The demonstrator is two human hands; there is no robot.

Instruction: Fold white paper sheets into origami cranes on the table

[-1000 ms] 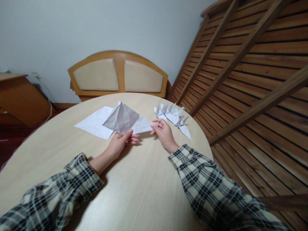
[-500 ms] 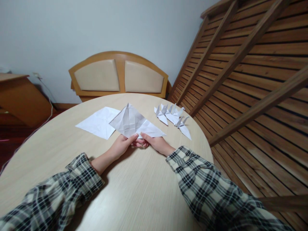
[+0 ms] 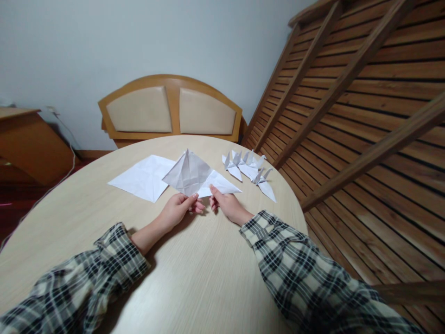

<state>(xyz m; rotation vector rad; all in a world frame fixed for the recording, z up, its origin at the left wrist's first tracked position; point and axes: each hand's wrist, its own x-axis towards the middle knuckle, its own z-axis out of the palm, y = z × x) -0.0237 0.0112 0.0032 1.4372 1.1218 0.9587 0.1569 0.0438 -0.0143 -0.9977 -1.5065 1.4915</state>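
A creased white sheet of paper [image 3: 196, 174], folded to a rough triangle with its peak away from me, is held up by its near edge. My left hand [image 3: 181, 207] pinches that edge near the middle, thumb on top and fingers curled below. Just right of it, my right hand [image 3: 225, 204] grips the same edge between thumb and fingers, with a small gap between the hands. Behind the folded paper's left corner lies a flat white sheet [image 3: 144, 178] on the table. Several folded paper cranes [image 3: 248, 164] stand together to the right.
The round light-wood table [image 3: 194, 273] carries everything. Beyond its far edge stands a headboard with two cream panels [image 3: 139, 110] against the wall. A slatted wooden frame [image 3: 368, 106] leans along the right side. A wooden cabinet [image 3: 33, 144] is at the left, with a cable nearby.
My hands have drawn slightly apart, the right thumb shifting right and up along the edge. The folded paper has moved a little to the right and its left part has tilted.
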